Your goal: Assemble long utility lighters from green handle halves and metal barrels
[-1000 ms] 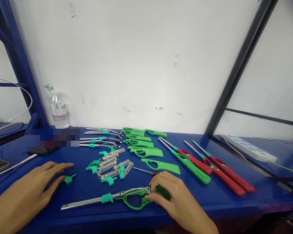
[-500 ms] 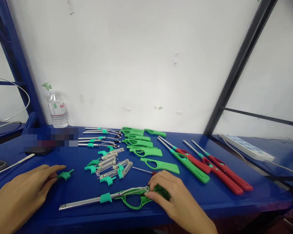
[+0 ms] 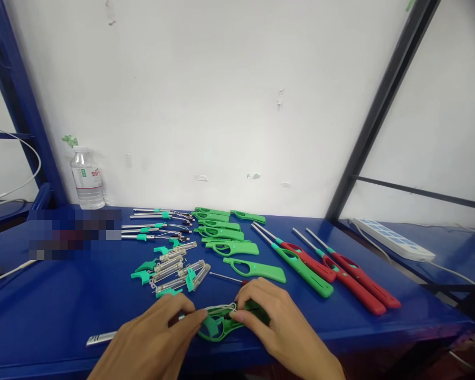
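Note:
Near the table's front edge lies an open green lighter shell (image 3: 257,311) with white wires (image 3: 221,307) running along its top. My left hand (image 3: 154,332) is closed on a teal trigger (image 3: 212,326), which sits at the shell's finger loop. That hand covers most of the lighter's metal tube (image 3: 100,339); only its tip shows at the left. My right hand (image 3: 281,327) grips the shell, with thumb and forefinger pinched at the wire ends. Behind my hands lie several clear fuel tanks (image 3: 169,270) and loose teal triggers (image 3: 141,276).
Metal tubes with wires (image 3: 142,230) and green shell halves (image 3: 255,270) lie farther back. Red lighters (image 3: 356,285) and a green lighter (image 3: 306,272) lie right. A screwdriver (image 3: 225,276) is behind my right hand. A water bottle (image 3: 87,182) stands by the wall; a power strip (image 3: 393,240) lies right.
My left hand has moved right from the table's left side, bringing the teal trigger to the green shell. My right hand stays at the shell. The view has shifted slightly.

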The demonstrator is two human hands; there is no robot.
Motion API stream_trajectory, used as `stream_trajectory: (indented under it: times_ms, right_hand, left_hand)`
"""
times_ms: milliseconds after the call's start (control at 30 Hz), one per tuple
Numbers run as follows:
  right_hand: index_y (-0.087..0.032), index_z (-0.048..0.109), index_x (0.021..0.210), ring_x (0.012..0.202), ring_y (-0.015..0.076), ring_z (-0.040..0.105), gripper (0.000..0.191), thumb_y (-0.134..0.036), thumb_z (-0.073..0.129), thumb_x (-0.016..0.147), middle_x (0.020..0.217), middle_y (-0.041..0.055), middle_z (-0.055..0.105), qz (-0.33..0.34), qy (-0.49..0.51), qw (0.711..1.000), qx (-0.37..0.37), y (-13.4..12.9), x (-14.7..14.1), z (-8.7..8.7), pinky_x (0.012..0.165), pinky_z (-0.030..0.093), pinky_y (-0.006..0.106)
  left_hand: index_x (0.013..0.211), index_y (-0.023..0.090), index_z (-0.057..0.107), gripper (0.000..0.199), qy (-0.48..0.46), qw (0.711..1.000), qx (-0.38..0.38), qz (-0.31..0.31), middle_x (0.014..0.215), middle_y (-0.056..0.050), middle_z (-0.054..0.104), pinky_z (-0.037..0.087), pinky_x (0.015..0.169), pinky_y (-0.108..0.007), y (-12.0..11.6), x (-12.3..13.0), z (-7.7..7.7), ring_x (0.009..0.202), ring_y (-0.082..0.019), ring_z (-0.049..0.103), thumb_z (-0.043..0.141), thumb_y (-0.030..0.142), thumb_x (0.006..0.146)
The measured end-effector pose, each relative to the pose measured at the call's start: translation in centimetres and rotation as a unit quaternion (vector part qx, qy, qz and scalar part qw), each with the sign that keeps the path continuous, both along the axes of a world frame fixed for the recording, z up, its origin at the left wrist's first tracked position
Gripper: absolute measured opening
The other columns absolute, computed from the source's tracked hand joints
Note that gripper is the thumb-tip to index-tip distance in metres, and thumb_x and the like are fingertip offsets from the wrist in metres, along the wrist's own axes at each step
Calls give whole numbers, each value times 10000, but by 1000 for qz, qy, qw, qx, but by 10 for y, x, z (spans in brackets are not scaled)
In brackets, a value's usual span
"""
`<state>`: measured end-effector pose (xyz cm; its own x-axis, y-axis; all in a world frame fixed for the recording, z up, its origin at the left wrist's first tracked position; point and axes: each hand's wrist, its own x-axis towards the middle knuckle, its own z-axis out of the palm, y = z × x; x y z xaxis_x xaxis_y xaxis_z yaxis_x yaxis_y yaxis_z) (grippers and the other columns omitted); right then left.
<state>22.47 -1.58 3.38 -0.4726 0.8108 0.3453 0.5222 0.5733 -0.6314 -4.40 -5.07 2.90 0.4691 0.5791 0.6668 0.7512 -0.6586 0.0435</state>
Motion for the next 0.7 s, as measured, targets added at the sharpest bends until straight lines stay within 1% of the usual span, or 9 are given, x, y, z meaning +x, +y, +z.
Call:
stream_trajectory:
  times_ms: [67, 100, 333, 533, 700]
  right_hand:
    - [-251, 648, 953, 975, 178, 676, 156, -255, 712, 1095, 1020, -42, 725, 0, -4, 1000, 0, 0, 0, 0, 873, 442, 289]
    - [-252, 645, 954, 978, 179, 674, 158, -259, 710, 1097, 1020, -43, 722, 0, -5, 1000, -1, -1, 0, 0, 873, 441, 291]
    - [-251, 644, 962, 989, 182, 667, 155, -264, 735, 1086, 1025, -44, 722, 2, -12, 1000, 4, -1, 1, 1, 874, 439, 292]
    - [-253, 649, 962, 978, 172, 660, 159, -226, 779, 1051, 1016, -58, 733, 21, -22, 999, 11, 2, 1, -1, 854, 440, 275]
    - [-251, 653, 964, 977, 176, 667, 153, -230, 777, 1051, 1022, -52, 744, 24, -22, 999, 14, 2, 2, -2, 855, 452, 274]
  left_hand:
    - [972, 283, 758, 414, 7, 1000, -7, 9, 875, -1, 752, 586, 586, -166, 6, 10, 2, 671, -145, 760, 400, 79, 1010]
    - [966, 278, 758, 411, 11, 1000, -9, 14, 863, -5, 750, 593, 593, -177, 8, 12, 2, 675, -154, 761, 400, 83, 1013]
    - [1015, 282, 757, 387, 1, 1000, 3, 5, 844, 7, 749, 615, 603, -209, 11, 15, -6, 676, -168, 760, 399, 155, 1091]
    - [1035, 272, 734, 361, -9, 1000, -17, -15, 853, 15, 735, 641, 647, -234, 13, 19, -11, 689, -166, 750, 401, 146, 1098]
    - [1046, 262, 734, 346, -26, 999, -8, -29, 857, 10, 729, 634, 644, -228, 15, 18, -14, 685, -164, 731, 419, 126, 1090]
